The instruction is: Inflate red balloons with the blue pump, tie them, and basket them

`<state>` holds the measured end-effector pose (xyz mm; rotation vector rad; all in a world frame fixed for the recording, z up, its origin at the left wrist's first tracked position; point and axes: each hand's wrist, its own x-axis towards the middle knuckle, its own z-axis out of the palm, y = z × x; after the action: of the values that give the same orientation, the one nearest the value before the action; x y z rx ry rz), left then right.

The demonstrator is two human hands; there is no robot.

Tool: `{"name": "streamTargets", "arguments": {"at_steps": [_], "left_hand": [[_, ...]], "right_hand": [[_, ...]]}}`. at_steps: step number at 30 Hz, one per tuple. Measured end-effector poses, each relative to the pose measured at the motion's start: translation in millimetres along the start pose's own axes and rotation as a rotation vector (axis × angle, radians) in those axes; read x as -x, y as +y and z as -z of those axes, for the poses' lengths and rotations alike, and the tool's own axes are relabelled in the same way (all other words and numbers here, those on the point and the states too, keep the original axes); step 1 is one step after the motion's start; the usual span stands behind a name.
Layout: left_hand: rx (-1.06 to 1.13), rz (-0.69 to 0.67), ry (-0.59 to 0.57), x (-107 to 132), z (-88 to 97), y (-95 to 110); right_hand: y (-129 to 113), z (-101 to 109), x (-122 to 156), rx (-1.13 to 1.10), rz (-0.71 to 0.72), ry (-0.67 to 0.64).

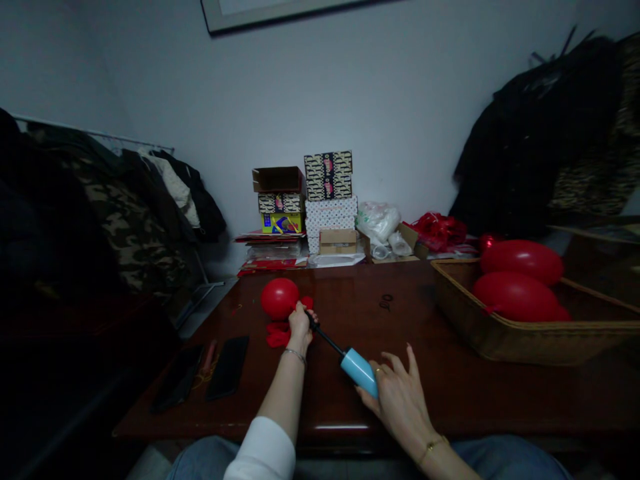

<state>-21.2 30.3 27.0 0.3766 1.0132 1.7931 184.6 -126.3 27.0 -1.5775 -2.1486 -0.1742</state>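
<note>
A small, partly inflated red balloon (279, 299) sits at the far end of a hand balloon pump (359, 371) with a light blue barrel and a thin black rod. Fingers of my left hand (300, 327) close around the balloon's neck and the pump's black tip; the exact joint is hidden. At the pump's near end, my right hand (400, 397) holds the blue barrel between thumb and palm, some fingers stretched out. Flat red balloons (277, 335) lie on the table just beneath and beside my left hand.
On the brown table (350, 407), a wicker basket (515, 340) with red balloons (523, 297) stands at right. Two dark phones (227, 367) lie at left. Dark rings (385, 301) lie mid-table. Stacked boxes (330, 220) and plastic bags (380, 223) line the back.
</note>
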Motion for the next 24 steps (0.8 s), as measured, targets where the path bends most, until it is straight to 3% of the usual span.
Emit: {"name": "streamTargets", "arguments": {"at_steps": [4, 14, 24], "left_hand": [[-0.060, -0.034, -0.006, 10, -5.6, -5], [-0.073, 0.075, -0.063, 39, -17.9, -26], [-0.065, 0.067, -0.023, 32, -9.7, -24]], "right_hand": [[1, 1, -4, 0.024, -0.018, -0.016], [-19, -4, -37, 0.055, -0.007, -0.005], [-23, -9, -35, 0.046, 0.006, 0.001]]}}
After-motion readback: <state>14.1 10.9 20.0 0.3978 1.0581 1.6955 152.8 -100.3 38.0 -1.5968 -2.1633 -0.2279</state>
